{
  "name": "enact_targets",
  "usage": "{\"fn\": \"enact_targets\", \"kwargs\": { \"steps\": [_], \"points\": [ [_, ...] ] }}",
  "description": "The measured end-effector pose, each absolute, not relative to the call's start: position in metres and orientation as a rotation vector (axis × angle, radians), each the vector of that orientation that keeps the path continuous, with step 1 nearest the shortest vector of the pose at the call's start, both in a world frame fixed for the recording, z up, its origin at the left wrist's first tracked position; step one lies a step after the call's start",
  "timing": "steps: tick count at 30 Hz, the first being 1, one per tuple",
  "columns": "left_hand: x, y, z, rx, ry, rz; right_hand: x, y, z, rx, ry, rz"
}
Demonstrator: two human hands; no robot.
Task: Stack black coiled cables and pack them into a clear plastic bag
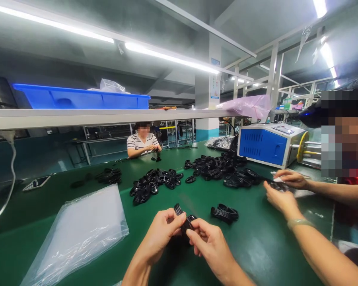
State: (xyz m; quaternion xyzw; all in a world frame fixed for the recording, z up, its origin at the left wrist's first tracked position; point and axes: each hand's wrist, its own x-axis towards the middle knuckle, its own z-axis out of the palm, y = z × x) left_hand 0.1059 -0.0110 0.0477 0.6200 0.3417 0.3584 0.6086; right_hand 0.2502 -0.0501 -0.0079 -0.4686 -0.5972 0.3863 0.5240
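Note:
Between my two hands is a coiled black cable (184, 225), held above the green table (244, 254). My left hand (162, 230) pinches one side of the coil between thumb and fingers. On the other side, my right hand (207, 242) grips it with thumb and forefinger. Part of the coil is hidden behind my fingers. A small bunch of coiled cables (224, 213) lies just right of my hands. Farther back sit one pile of coiled cables (152, 184) and a larger heap (217, 167).
Clear plastic bags (86, 226) lie flat on the left, near a phone-like device (36, 183). At right, a co-worker's hands (283, 190) handle a cable beside a blue-and-white machine (264, 145). Another person (143, 141) sits opposite. An overhead shelf (107, 118) carries a blue tray (83, 97).

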Motion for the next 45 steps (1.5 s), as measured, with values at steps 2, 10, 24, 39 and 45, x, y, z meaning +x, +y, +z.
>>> {"fn": "enact_targets", "kwargs": {
  "steps": [2, 10, 24, 39, 45],
  "points": [
    [0.104, -0.011, 0.049, 1.467, 0.800, 0.827, 0.251, -0.051, -0.006, -1.136, -1.495, 0.791],
    [0.110, -0.011, 0.046, 1.560, 0.873, 0.834, 0.252, -0.050, -0.010, -1.090, -1.458, 0.840],
    [0.117, -0.016, 0.044, 1.461, 0.867, 0.931, 0.252, -0.043, -0.014, -0.973, -1.214, 1.127],
    [0.128, -0.023, 0.048, 1.140, 0.607, 0.968, 0.256, -0.045, -0.009, -0.977, -1.075, 1.049],
    [0.132, -0.025, 0.049, 1.176, 0.609, 0.993, 0.256, -0.043, -0.007, -0.977, -1.115, 1.127]
  ]
}}
